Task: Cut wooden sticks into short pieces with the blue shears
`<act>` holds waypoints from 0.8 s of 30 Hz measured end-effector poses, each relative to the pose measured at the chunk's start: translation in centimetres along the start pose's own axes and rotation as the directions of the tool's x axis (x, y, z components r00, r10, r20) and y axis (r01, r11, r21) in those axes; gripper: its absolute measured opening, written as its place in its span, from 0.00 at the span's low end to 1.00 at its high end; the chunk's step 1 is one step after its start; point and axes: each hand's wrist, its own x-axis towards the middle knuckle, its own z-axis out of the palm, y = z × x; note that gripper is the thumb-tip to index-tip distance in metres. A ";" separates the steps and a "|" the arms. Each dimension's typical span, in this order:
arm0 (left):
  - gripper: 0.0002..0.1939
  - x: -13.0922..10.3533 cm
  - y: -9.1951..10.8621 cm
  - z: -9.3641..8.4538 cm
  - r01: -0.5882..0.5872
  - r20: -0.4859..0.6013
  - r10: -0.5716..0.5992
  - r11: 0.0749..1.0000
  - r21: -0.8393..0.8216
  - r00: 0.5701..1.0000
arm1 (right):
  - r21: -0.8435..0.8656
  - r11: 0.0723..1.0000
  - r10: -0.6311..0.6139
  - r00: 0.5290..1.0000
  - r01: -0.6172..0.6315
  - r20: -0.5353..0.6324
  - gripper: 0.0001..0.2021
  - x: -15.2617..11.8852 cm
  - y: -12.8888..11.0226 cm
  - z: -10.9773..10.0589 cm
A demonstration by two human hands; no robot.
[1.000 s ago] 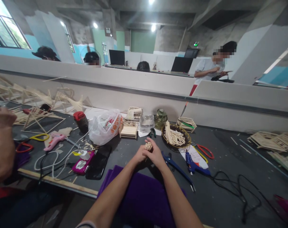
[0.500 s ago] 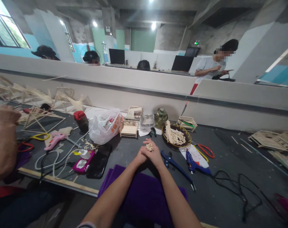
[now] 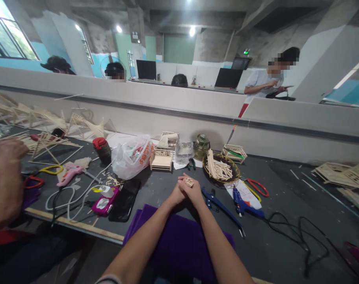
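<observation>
Both hands (image 3: 194,193) clasp bundled sticks (image 3: 189,182) over the dark table (image 3: 155,189) — pale partition (image 3: 155,93) behind, concrete ceiling (image 3: 167,7) overhead.

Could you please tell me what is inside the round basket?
The round basket holds a loose heap of pale wooden sticks, lying at various angles. Whatever lies beneath the heap is covered and cannot be seen.

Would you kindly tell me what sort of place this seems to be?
Probably a craft workshop: a blue glue gun, a basket of wooden sticks and a small stick-built model are on the dark worktable.
</observation>
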 end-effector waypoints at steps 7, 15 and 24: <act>0.22 -0.2 -0.3 -0.5 -0.064 0.023 0.066 0.995 -0.078 0.998 | 0.123 0.992 -0.017 0.992 0.001 0.125 0.09 0.2 -0.3 -0.8; 0.24 0.1 -1.2 -0.4 -0.079 0.006 0.081 0.982 -0.172 0.997 | 0.070 0.997 -0.017 0.999 0.014 0.041 0.11 0.5 0.6 0.1; 0.22 0.3 -1.6 -0.5 -0.077 0.020 0.083 0.977 -0.198 0.996 | 0.026 1.000 -0.005 1.000 0.004 0.027 0.08 0.4 0.4 0.2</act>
